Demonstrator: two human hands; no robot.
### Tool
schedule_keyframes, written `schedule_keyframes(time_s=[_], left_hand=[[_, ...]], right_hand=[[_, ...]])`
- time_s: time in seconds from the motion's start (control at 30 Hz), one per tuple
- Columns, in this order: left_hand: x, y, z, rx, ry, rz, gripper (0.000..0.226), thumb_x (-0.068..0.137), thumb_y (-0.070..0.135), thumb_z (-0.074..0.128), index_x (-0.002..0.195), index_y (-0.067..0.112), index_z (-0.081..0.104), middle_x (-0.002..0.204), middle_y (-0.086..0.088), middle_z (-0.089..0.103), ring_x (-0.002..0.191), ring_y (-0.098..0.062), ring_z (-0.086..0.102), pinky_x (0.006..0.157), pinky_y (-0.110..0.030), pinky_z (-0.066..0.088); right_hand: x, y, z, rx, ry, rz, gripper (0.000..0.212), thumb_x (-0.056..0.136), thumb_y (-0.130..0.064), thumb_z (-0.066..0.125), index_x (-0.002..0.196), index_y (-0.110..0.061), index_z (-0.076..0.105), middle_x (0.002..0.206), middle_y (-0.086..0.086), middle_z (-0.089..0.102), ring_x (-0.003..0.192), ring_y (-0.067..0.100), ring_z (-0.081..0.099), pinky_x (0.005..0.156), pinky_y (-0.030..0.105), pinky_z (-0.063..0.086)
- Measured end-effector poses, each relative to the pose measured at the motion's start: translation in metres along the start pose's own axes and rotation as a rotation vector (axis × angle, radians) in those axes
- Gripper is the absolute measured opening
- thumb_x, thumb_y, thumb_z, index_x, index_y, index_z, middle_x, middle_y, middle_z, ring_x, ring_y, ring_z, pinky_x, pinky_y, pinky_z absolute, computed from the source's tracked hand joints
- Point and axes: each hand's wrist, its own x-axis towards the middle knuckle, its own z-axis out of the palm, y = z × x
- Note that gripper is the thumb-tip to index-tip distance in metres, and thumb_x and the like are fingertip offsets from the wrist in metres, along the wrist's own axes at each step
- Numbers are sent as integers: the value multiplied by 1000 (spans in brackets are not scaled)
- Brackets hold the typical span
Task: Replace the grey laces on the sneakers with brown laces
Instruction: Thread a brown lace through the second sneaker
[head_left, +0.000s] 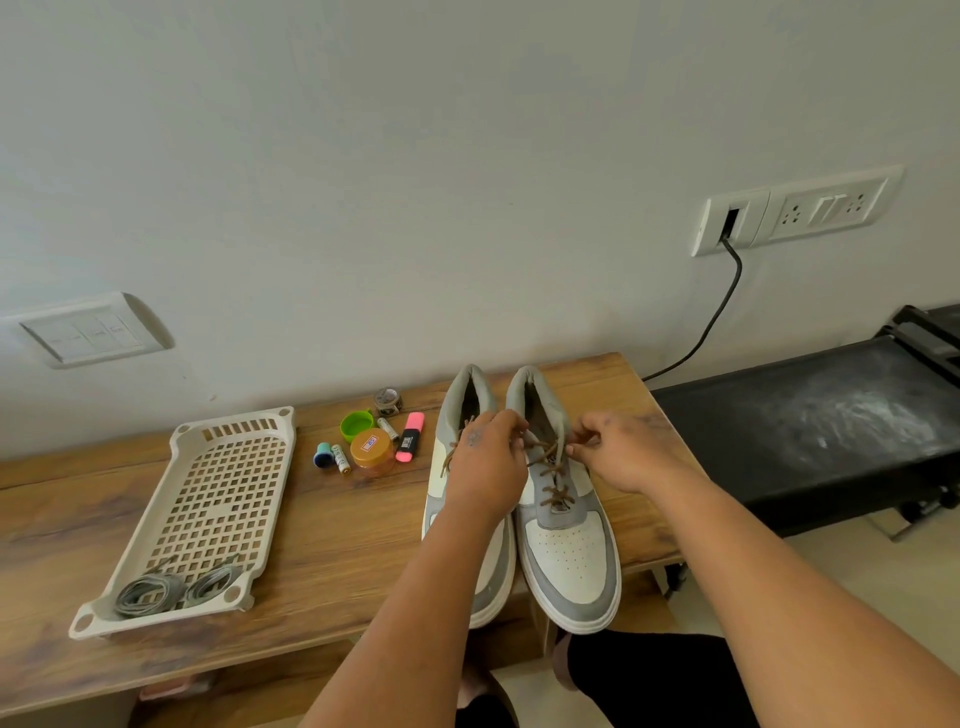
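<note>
Two grey-and-white sneakers stand side by side on the wooden table (322, 525), toes toward me. The right sneaker (569, 545) carries a brown lace (556, 480) threaded up its eyelets. My left hand (485, 462) and my right hand (618, 449) each pinch an end of that lace near the top of the tongue. My left hand and forearm cover much of the left sneaker (493, 577), where a bit of brown lace shows at its side. Two coiled grey laces (174, 590) lie in the near end of a beige perforated tray (218, 509).
Between tray and sneakers lie a pink highlighter (410, 437), an orange-lidded jar (371, 451), a green cap (356, 423), batteries and a tape roll. A black treadmill (810, 426) stands right of the table. A black cable (711, 322) hangs from the wall socket.
</note>
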Motion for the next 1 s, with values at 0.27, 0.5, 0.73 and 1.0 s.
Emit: schedule_keyframes(time_s=[0.27,0.5,0.73,1.0], left_hand=[[-2,-5,0,-8,-38,-45,17,98,11,46,105,15,61,106,1,61,99,-17,58,89,-38,52],[-4,-5,-1,-37,-67,-72,15,96,13,53,104,20,63,107,6,62,101,-13,59,93,-36,52],[-5,-1,-7,-30,-91,-106,10,97,20,58,101,20,67,100,4,68,96,-14,62,88,-36,53],[-2,2,-10,38,-147,-108,19,101,24,49,106,16,65,102,-2,64,93,-18,60,88,-37,52]], right_hand=[[-3,26,-19,-317,145,368,19,99,-31,51,113,-20,58,105,1,55,108,23,50,88,37,46],[-6,6,-3,-17,-45,54,24,93,-37,61,116,-31,57,113,-12,54,112,13,47,94,31,42],[-1,10,-9,-221,94,192,5,96,-31,57,93,-27,56,98,-2,59,96,18,54,85,37,50],[-8,5,-8,-138,-41,170,33,95,-30,61,126,-25,53,120,-6,56,108,15,50,83,27,41]])
